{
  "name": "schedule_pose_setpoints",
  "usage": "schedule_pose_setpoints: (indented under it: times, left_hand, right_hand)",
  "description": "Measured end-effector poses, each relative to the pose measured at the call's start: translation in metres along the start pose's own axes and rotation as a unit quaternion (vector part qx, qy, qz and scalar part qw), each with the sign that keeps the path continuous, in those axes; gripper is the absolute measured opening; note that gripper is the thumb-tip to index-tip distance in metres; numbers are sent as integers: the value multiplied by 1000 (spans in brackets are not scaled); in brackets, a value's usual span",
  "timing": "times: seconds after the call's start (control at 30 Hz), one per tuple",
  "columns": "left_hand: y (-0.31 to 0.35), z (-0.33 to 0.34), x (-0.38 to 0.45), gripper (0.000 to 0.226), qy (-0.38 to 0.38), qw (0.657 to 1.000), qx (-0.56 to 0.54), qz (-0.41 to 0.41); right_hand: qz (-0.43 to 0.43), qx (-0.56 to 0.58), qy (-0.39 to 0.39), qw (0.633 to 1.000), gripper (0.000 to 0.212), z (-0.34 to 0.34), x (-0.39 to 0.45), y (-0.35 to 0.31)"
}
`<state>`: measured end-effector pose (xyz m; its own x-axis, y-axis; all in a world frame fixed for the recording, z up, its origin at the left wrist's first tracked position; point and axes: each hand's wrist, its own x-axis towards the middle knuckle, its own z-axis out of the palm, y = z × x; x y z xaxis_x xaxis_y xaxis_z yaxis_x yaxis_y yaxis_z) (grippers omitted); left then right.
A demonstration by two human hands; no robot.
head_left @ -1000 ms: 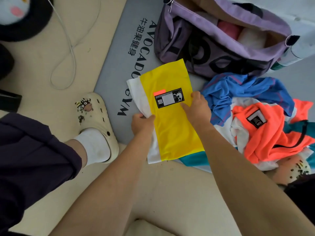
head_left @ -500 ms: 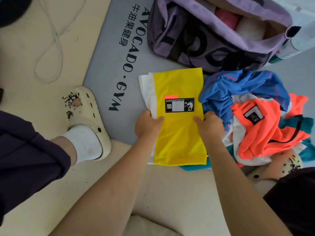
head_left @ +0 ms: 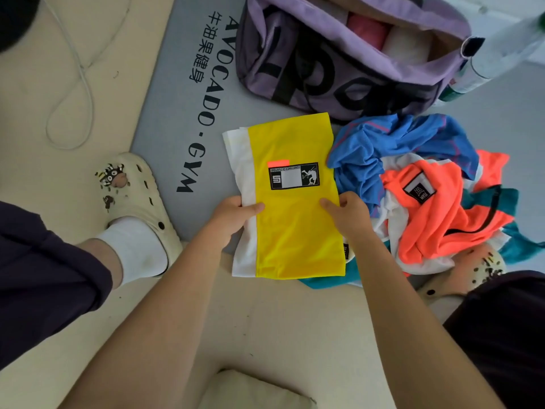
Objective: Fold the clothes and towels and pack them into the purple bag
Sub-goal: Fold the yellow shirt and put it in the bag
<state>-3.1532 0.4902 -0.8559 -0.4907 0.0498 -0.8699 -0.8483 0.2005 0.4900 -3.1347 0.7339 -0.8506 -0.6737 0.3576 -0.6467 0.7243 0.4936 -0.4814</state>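
My left hand (head_left: 233, 215) and right hand (head_left: 348, 214) now pinch the yellow garment's (head_left: 292, 225) long edges lower down, squaring it below the purple bag (head_left: 339, 72); one fold remains before packing.

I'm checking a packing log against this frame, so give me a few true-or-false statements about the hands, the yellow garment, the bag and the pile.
1. Both hands hold the folded yellow garment. True: the left hand grips its white edge, the right hand the opposite edge.
2. The purple bag is zipped shut. False: it gapes open, with pink and white rolled items inside.
3. The orange garment is folded flat. False: it lies crumpled in the pile to the right.
4. A blue garment lies in that pile, between the orange one and the bag. True.
5. The yellow garment is already inside the bag. False: it is in front of the bag, over the grey mat.
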Motion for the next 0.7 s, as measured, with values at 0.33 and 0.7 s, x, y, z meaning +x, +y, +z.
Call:
schedule_pose_setpoints:
  times: [0.33,0.7]
  left_hand:
    - [6,-73,10,39,103,994,30,14]
    - [-6,-89,12,24,78,993,-87,-27]
  right_hand:
    - [11,125,-62,990,13,38,-2,-45]
    - [-4,84,-5,996,45,61,-18,-42]
